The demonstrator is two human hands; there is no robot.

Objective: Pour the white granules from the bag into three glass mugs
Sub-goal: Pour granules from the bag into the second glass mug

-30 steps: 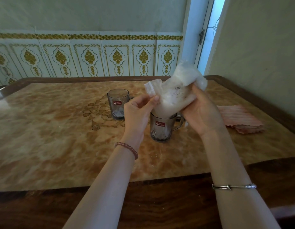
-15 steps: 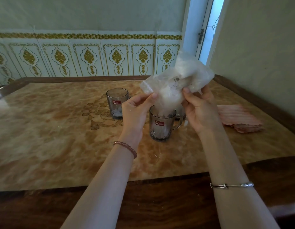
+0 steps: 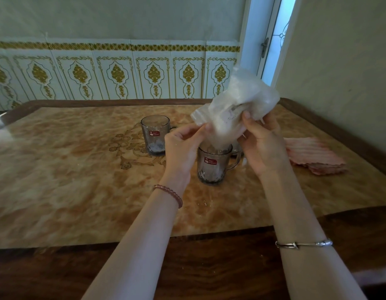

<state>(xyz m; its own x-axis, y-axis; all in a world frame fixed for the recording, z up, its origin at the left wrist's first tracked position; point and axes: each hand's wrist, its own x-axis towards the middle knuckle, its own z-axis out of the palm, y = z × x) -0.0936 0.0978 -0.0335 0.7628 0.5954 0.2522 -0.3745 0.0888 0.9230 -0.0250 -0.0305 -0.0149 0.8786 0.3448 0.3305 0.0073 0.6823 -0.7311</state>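
Pouring into near mug point(image 3: 212, 164) | bag point(image 3: 237, 109) tipped over it, left hand point(image 3: 183, 146) pinching its mouth, right hand point(image 3: 261, 144) gripping its body | far mug point(image 3: 155, 137) holds granules | third mug mostly hidden, fill unclear

I see bag point(image 3: 237, 107) translucent white, granules inside white. Near mug point(image 3: 213, 163) smoky grey glass, cut diamond pattern at base, red label. Far mug point(image 3: 155, 135) same grey tint, red label, white at bottom. Table point(image 3: 58, 169) marbled tan and cream, brown floral inlay at centre, dark wood border. Cloth point(image 3: 315, 156) pink, striped. Wall tiles point(image 3: 114, 76) white with gold ornament. I note left-wrist bracelet point(image 3: 169, 193) reddish beads, right-wrist bangle point(image 3: 304, 244) silver.
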